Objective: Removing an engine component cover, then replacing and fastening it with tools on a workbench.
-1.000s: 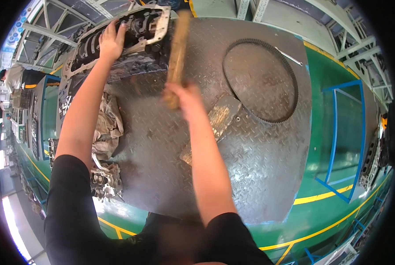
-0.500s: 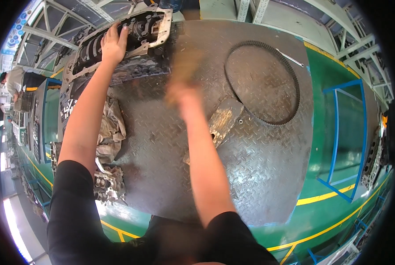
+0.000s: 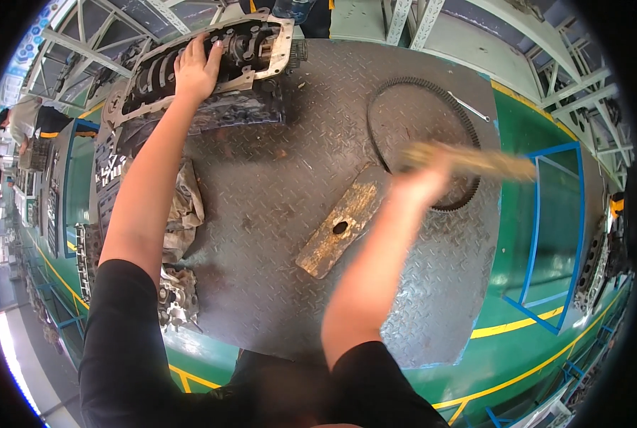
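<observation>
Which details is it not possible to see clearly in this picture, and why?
Head view, all items:
Wooden stick: ends and surface smeared by motion.
Right hand: finger positions, also blurred.
Engine block: part of its inside is under the left hand.
Toothed belt: one stretch is behind the right hand.
Crumpled cloth: partly behind left forearm.

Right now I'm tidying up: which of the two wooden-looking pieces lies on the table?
The flat board with a dark hole; the other, a blurred bar, is in the right hand.

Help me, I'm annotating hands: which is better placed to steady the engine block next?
Probably the left hand: it rests on the engine block, while the right hand grips a wooden bar away to the right.
</observation>
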A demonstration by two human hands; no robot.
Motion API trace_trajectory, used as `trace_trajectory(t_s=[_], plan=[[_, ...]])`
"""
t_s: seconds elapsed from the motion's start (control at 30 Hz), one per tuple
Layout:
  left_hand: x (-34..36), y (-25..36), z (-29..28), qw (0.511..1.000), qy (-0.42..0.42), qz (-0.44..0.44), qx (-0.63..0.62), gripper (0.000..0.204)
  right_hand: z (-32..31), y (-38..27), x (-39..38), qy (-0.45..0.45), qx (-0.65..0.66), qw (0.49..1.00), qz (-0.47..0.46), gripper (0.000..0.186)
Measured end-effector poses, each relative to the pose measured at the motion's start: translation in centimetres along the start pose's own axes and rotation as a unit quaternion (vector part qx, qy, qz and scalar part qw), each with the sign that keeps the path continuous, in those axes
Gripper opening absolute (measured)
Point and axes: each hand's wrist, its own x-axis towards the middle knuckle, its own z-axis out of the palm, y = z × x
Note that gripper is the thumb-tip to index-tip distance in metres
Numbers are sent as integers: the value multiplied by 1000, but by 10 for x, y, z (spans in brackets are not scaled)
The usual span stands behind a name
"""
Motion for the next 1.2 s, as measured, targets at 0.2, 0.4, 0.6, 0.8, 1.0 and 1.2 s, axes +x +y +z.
trace_trajectory(t_s=[0.2, 0.4, 0.6, 0.8, 1.0, 1.2], plan=[[-6, -8, 1, 1000, 0, 5, 8, 57, -47, 100, -56, -332, -236, 881, 241, 59], [-2, 5, -11, 1000, 0, -1, 14, 58, -110, -19, 15, -169, -66, 979, 97, 48], [0, 4, 3, 1000, -5, -4, -1, 60, -19, 30, 1, -37, 119, 992, 7, 26], [-2, -8, 0, 1000, -9, -8, 10, 60, -35, 40, -13, -346, -230, 905, 91, 57], [1, 1, -2, 1000, 14, 13, 10, 59, -43, -10, 33, -56, 35, 998, 12, 28], [-1, 3, 9, 1000, -3, 6, 11, 58, -29, 110, -59, -365, -265, 868, 207, 50]])
